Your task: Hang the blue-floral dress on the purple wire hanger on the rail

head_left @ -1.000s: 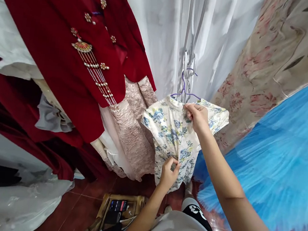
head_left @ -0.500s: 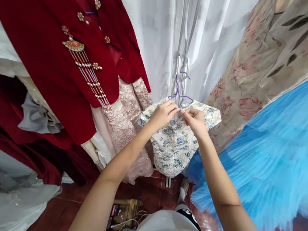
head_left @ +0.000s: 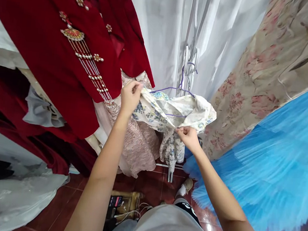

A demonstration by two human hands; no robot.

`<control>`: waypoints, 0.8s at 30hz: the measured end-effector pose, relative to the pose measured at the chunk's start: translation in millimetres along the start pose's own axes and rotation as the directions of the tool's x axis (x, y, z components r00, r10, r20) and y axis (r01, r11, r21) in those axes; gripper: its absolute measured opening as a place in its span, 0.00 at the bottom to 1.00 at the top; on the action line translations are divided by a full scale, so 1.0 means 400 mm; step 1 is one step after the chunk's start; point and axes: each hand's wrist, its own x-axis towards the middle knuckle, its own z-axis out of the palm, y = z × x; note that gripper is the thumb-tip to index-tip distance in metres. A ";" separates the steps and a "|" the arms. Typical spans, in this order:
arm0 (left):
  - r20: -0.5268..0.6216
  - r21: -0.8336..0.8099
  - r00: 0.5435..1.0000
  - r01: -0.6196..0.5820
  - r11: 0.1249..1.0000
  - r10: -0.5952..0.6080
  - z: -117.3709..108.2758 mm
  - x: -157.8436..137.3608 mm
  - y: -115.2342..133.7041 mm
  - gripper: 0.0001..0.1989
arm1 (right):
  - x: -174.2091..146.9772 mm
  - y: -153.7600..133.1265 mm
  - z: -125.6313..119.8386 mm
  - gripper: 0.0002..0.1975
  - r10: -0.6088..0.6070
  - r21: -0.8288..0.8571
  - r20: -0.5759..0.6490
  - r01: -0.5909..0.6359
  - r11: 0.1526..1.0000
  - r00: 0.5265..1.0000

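A white garment with a blue and yellow floral print (head_left: 153, 111) hangs on a purple wire hanger (head_left: 181, 82). My left hand (head_left: 130, 95) pinches the garment's edge at its left shoulder and holds it out to the left. Lower, at the middle of the front, my right hand (head_left: 187, 137) grips the neckline edge between thumb and fingers. The neck opening is spread, and the hanger's bottom bar shows inside it. Below my right hand the lower cloth hangs bunched and narrow.
White hooks (head_left: 187, 54) hold the hanger before a white curtain (head_left: 158, 30). Left are a red jacket (head_left: 89, 97) with a beaded ornament and a pink textured skirt (head_left: 139, 147). Right are a beige floral dress (head_left: 244, 77) and blue tulle (head_left: 272, 155). A wooden stool (head_left: 133, 202) with cables stands below.
My left hand has moved left and up, pulling the garment's edge along. My right hand has moved down slightly, still gripping. The neckline has opened and the front has gathered.
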 end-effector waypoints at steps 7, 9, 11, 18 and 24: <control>0.061 -0.096 0.963 0.269 0.958 -0.264 -0.027 -0.235 -0.156 0.21 | -0.060 0.075 0.013 0.13 0.046 0.033 0.106 -0.049 0.998 0.993; 0.063 -0.136 0.922 0.388 0.912 -0.382 0.000 -0.325 -0.135 0.23 | -0.064 0.100 0.010 0.13 0.070 0.020 0.098 -0.072 0.997 0.993; 0.122 -0.198 0.897 0.441 0.875 -0.424 0.025 -0.398 -0.085 0.22 | -0.067 0.116 -0.001 0.13 0.090 -0.043 0.108 -0.086 0.995 0.990; 0.423 -0.263 0.893 0.283 0.922 -0.153 0.090 -0.427 0.177 0.13 | -0.079 0.048 -0.055 0.25 -0.179 -0.102 0.416 0.241 0.965 0.892; 0.692 -0.418 0.721 0.390 0.820 0.011 0.189 -0.430 0.226 0.22 | -0.154 0.081 -0.035 0.26 0.135 0.322 0.642 -0.425 0.846 0.755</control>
